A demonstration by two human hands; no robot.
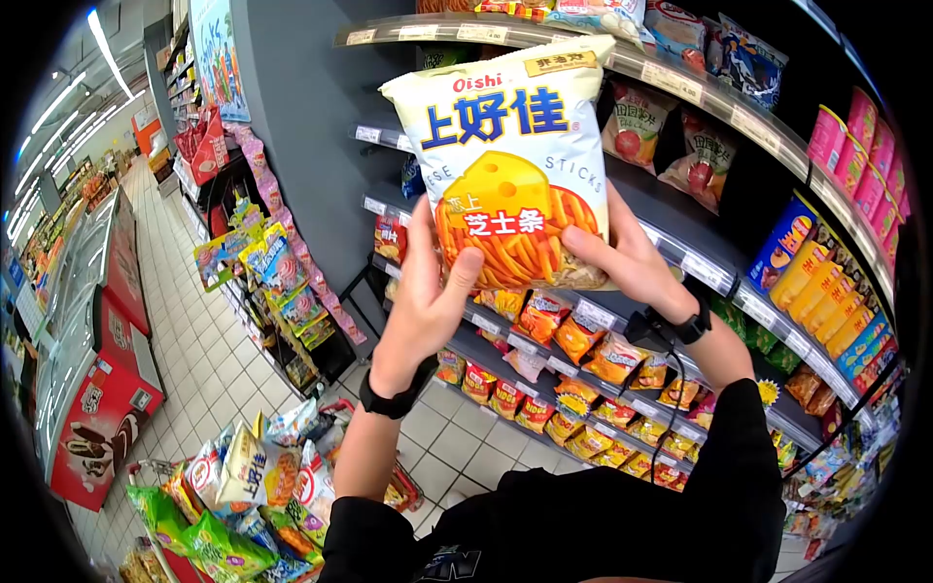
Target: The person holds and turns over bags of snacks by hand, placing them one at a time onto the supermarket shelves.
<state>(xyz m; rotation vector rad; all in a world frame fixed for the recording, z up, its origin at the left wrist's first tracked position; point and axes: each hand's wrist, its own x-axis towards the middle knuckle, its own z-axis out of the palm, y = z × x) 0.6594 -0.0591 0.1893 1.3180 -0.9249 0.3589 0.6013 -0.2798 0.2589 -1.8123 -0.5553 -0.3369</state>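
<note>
A white and yellow Oishi bag of cheese sticks (510, 146) is held up in front of me, its printed front facing me and its top tilted slightly. My left hand (432, 282) grips the lower left side, thumb on the front. On the lower right side, my right hand (627, 257) holds it the same way, thumb pressed on the picture of the sticks. The fingers behind the bag are hidden. Both wrists wear black bands. Past the bag stand the snack shelves (680, 219).
At lower left, a cart heaped with snack bags (233, 505) stands on the tiled floor (457, 452). Red freezer chests (107, 389) line the far left. A hanging snack rack (282, 272) stands by a grey pillar (301, 146). Canisters (816, 282) fill the right shelves.
</note>
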